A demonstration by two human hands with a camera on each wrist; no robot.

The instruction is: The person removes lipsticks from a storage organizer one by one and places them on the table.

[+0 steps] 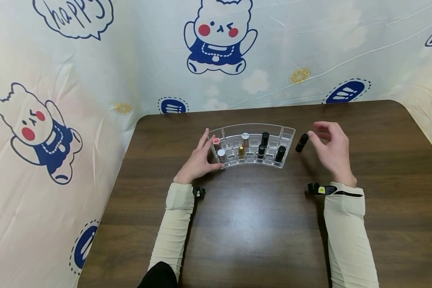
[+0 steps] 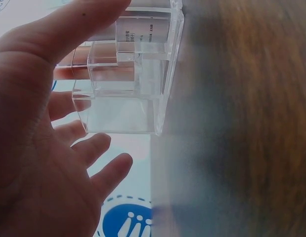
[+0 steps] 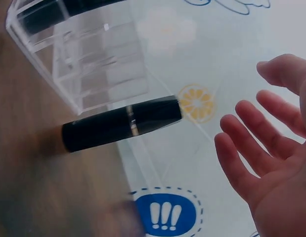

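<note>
A clear curved lipstick organizer [image 1: 252,162] stands on the table with several tubes in its compartments. My left hand [image 1: 198,161] holds its left end, thumb at the front corner and fingers along the side and back. In the left wrist view, the thumb [image 2: 68,29] crosses in front of the clear wall [image 2: 120,116]. Just right of the organizer, a black lipstick [image 1: 301,143] with a thin shiny band stands upright on the table. Beside it is my right hand [image 1: 332,146], fingers loosely bent. The right wrist view shows a gap between this hand [image 3: 276,143] and the lipstick [image 3: 123,123].
Inside the organizer, black tubes [image 1: 280,154] sit toward the right, a gold one [image 1: 241,151] near the middle, and a pink-topped one [image 1: 217,143] at the left. The brown table [image 1: 252,240] ends at a printed curtain [image 1: 147,60] behind and on the left.
</note>
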